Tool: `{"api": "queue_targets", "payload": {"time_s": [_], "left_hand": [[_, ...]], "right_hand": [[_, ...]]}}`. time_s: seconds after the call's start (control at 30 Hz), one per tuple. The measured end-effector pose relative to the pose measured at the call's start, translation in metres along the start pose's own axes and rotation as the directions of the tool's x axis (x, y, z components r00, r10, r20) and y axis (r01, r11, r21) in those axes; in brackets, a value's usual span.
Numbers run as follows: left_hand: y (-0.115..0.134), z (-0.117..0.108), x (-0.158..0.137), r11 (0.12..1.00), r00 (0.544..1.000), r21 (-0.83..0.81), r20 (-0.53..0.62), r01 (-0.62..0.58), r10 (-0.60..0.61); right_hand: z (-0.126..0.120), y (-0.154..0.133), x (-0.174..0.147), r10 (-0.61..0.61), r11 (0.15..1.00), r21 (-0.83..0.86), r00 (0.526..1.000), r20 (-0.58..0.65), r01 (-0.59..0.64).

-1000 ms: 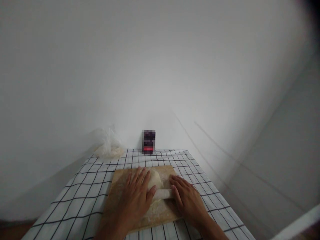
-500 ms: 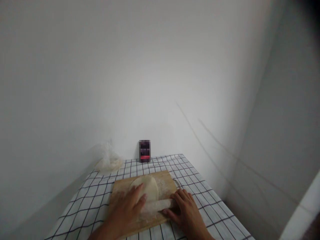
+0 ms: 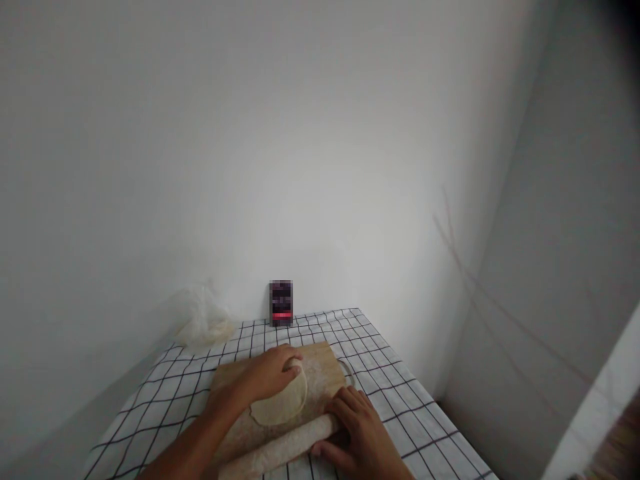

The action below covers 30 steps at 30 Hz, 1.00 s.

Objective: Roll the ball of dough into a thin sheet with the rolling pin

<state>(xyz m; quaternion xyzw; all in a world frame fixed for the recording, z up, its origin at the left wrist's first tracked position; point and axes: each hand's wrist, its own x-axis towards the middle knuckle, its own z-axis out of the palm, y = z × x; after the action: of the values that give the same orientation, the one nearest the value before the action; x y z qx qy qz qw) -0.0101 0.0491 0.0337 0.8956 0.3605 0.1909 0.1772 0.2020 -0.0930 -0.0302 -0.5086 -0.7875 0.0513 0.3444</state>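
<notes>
A flattened round of pale dough lies on a flour-dusted wooden board. My left hand reaches over the dough, its fingers curled and closed at the far edge, pinching it. Nearer to me, a floury rolling pin lies slantwise across the board's front. My right hand is wrapped round the pin's right end. The pin's left end runs out of view beneath my left forearm.
A checked cloth covers the table. At the back left sits a clear plastic bag with something pale inside. A dark, pixelated upright object stands against the white wall.
The rolling pin has come off the dough towards me, with my right hand still on its end. My left hand has shifted forward to the dough's far edge and closed there.
</notes>
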Motion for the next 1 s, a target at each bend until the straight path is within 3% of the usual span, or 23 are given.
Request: {"api": "queue_targets", "payload": {"time_s": [0.33, 0.43, 0.6, 0.77, 0.9, 1.0], "left_hand": [[0.007, -0.016, -0.013, 0.984, 0.982, -0.159, 0.157, -0.079, 0.104], [0.013, -0.025, -0.021, 0.982, 0.993, -0.183, 0.101, -0.041, 0.060], [0.024, -0.038, -0.052, 0.973, 0.986, -0.190, -0.083, 0.128, -0.145], [0.012, -0.006, -0.072, 0.980, 0.959, -0.047, -0.198, 0.196, -0.201], [-0.001, 0.024, -0.070, 0.947, 0.926, 0.174, -0.316, 0.270, -0.206], [-0.008, 0.031, -0.063, 0.917, 0.924, 0.282, -0.336, 0.282, -0.181]], "right_hand": [[-0.001, -0.002, -0.002, -0.037, 0.999, -0.005, 0.999, 0.030, 0.037], [-0.006, -0.004, -0.001, 0.027, 1.000, -0.013, 0.999, 0.022, -0.027], [-0.027, -0.005, 0.027, 0.115, 0.991, -0.068, 0.993, -0.010, -0.116], [-0.038, -0.001, 0.068, 0.091, 0.983, -0.164, 0.992, 0.083, -0.077], [-0.037, 0.002, 0.080, 0.073, 0.979, -0.202, 0.982, 0.172, -0.037], [-0.040, 0.004, 0.086, 0.062, 0.978, -0.206, 0.971, 0.229, -0.014]]}}
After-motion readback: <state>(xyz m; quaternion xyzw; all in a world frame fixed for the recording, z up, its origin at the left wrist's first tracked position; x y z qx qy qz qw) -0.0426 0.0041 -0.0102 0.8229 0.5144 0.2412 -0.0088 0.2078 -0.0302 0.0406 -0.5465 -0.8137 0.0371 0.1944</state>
